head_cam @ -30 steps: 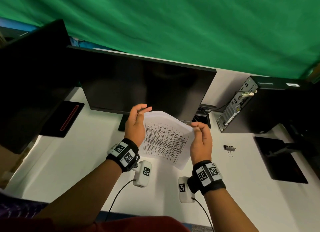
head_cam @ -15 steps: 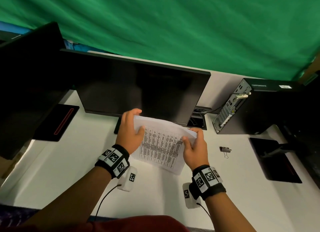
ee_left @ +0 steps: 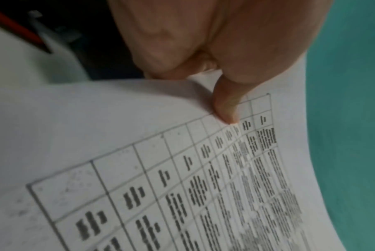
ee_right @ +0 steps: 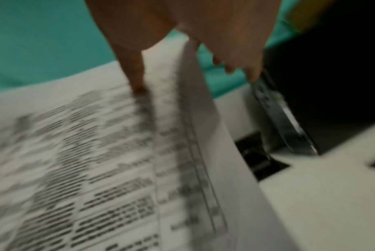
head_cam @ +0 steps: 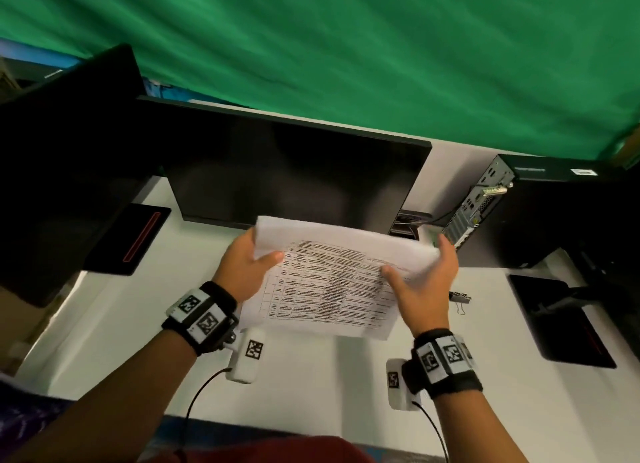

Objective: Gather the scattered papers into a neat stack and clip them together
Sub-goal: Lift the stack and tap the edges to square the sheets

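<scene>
Turning flatter now, the printed papers (head_cam: 329, 282) sit pinched between left hand (head_cam: 242, 272) and right hand (head_cam: 426, 286); binder clip (head_cam: 460, 297) waits just right, unused.

Bare forearms, lower frame. Each wrist wears a black band (head_cam: 202, 319) with white square-code tags; second band (head_cam: 445, 362) lower right. White camera pods (head_cam: 247, 355) hang beneath, black cables (head_cam: 194, 403) trailing. Dark red garment (head_cam: 277, 450) at bottom edge.

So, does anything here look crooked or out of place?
Slightly. The papers, held by the left hand and right hand, bow upward, and their right edges fan apart unevenly. The binder clip lies unused on the desk.
</scene>
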Demonstrator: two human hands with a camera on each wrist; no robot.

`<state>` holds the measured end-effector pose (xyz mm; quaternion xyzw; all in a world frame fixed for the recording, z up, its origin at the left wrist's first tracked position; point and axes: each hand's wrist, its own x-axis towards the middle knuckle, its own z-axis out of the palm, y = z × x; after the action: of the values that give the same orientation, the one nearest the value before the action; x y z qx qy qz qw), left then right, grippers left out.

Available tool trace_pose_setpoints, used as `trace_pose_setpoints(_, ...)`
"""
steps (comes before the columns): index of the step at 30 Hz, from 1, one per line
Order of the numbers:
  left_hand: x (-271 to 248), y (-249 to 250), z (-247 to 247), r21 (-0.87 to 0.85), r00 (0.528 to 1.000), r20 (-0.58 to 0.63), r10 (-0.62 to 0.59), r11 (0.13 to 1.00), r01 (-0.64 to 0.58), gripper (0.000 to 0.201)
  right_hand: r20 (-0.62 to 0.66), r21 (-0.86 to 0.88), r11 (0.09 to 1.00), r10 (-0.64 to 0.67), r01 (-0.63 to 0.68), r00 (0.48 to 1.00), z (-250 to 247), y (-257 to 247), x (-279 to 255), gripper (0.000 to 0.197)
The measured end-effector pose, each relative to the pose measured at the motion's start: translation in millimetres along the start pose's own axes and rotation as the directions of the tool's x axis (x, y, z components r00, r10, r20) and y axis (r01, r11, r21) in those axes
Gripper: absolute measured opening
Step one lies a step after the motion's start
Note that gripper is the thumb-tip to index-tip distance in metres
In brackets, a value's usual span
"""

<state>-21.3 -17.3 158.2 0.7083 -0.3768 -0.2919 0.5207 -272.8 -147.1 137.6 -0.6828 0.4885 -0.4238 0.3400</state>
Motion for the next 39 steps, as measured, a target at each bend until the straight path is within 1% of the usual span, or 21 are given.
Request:
trace_pose_setpoints(1,-2.3,-4.2,-3.7,-0.066,0.999,0.021,-0.036,0.997,0.037,0.029,0.104,0.199,0.968,0.132,-0.15,0.986,-2.8,9.9,-2.0,0.116)
trace_pose_setpoints(2,-4.3,-8.5,-5.9,-0.104,0.998,0.044,-0.055,0.993,0.06,0.031,0.207,0.338,0.901,0.212,-0.273,0.955,-5.2,15.5,-3.3,0.12)
trace_pose_setpoints(3,-5.9,-13.1,-7.0,-0.123,0.996,0.059,-0.067,0.99,0.074,0.033,0.29,0.396,0.845,0.258,-0.361,0.922,-6.9,18.0,-3.2,0.115)
trace_pose_setpoints(4,-7.4,-17.9,-6.6,-0.135,0.995,0.063,-0.078,0.987,0.086,0.036,0.359,0.4,0.823,0.265,-0.404,0.895,-7.2,18.3,-4.1,0.098)
trace_pose_setpoints(5,-8.5,-24.3,-5.6,-0.15,0.994,0.053,-0.094,0.984,0.101,0.038,0.396,0.372,0.833,0.257,-0.409,0.882,-5.8,17.9,-6.4,0.073)
trace_pose_setpoints(6,-9.7,-30.3,-3.5,-0.167,0.993,0.041,-0.107,0.98,0.112,0.04,0.391,0.33,0.862,0.246,-0.385,0.887,-2.6,17.5,-9.7,0.048)
trace_pose_setpoints(7,-11.9,-38.0,-1.0,-0.175,0.992,0.029,-0.121,0.977,0.124,0.04,0.365,0.306,0.884,0.234,-0.354,0.901,2.0,18.9,-14.7,0.029)
trace_pose_setpoints(8,-14.4,-46.9,2.3,-0.172,0.99,0.014,-0.137,0.975,0.137,0.04,0.331,0.279,0.901,0.233,-0.331,0.914,7.4,24.6,-20.3,0.02)
trace_pose_setpoints(9,-17.9,-56.0,5.5,-0.163,0.988,-0.003,-0.157,0.974,0.154,0.038,0.311,0.261,0.909,0.24,-0.325,0.92,13.1,29.5,-28.2,0.018)
trace_pose_setpoints(11,-24.6,-72.0,11.3,-0.172,0.978,-0.033,-0.208,0.965,0.199,0.031,0.309,0.224,0.91,0.273,-0.348,0.911,24.6,45.1,-44.4,0.025)
trace_pose_setpoints(14,-30.9,-81.8,17.0,-0.22,0.971,-0.041,-0.237,0.95,0.222,0.028,0.302,0.243,0.883,0.324,-0.401,0.896,30.8,58.2,-62.8,0.051)
trace_pose_setpoints(15,-31.5,-81.7,17.8,-0.249,0.971,-0.036,-0.238,0.943,0.221,0.028,0.29,0.253,0.879,0.33,-0.404,0.898,31.0,59.4,-64.8,0.059)
trace_pose_setpoints(17,-30.1,-79.7,18.3,-0.288,0.971,-0.043,-0.233,0.934,0.211,0.024,0.246,0.283,0.882,0.313,-0.377,0.917,31.8,57.5,-65.1,0.066)
trace_pose_setpoints(19,-28.1,-74.9,18.3,-0.273,0.973,-0.076,-0.217,0.943,0.189,0.017,0.168,0.353,0.874,0.293,-0.335,0.941,31.5,52.5,-63.8,0.062)
trace_pose_setpoints(20,-25.5,-73.3,17.8,-0.254,0.974,-0.101,-0.204,0.952,0.173,0.019,0.119,0.393,0.867,0.283,-0.307,0.952,31.5,50.2,-61.8,0.056)
trace_pose_setpoints(22,-18.5,-72.3,16.5,-0.215,0.969,-0.161,-0.185,0.965,0.148,0.024,0.044,0.41,0.87,0.28,-0.273,0.959,32.8,45.5,-56.7,0.035)
trace_pose_setpoints(24,-11.6,-71.8,16.5,-0.154,0.962,-0.229,-0.148,0.981,0.114,0.023,0.023,0.39,0.874,0.306,-0.29,0.952,35.1,42.1,-51.3,0.013)
trace_pose_setpoints(27,-3.8,-72.4,18.7,-0.106,0.958,-0.26,-0.12,0.99,0.095,0.018,0.009,0.379,0.879,0.309,-0.289,0.951,36.9,42.7,-45.5,0.012)
trace_pose_setpoints(30,-2.1,-70.4,19.9,-0.132,0.966,-0.235,-0.105,0.988,0.075,0.016,0.02,0.367,0.892,0.276,-0.264,0.961,35.6,42.0,-42.7,0.01)
trace_pose_setpoints(34,-2.9,-68.0,19.1,-0.205,0.964,-0.252,-0.081,0.978,0.029,0.011,0.015,0.355,0.898,0.274,-0.261,0.962,33.6,40.9,-41.8,0.014)
trace_pose_setpoints(39,-1.5,-71.4,19.9,-0.217,0.966,-0.231,-0.117,0.974,0.066,0.018,0.026,0.337,0.904,0.27,-0.263,0.963,33.2,42.4,-41.7,0.015)
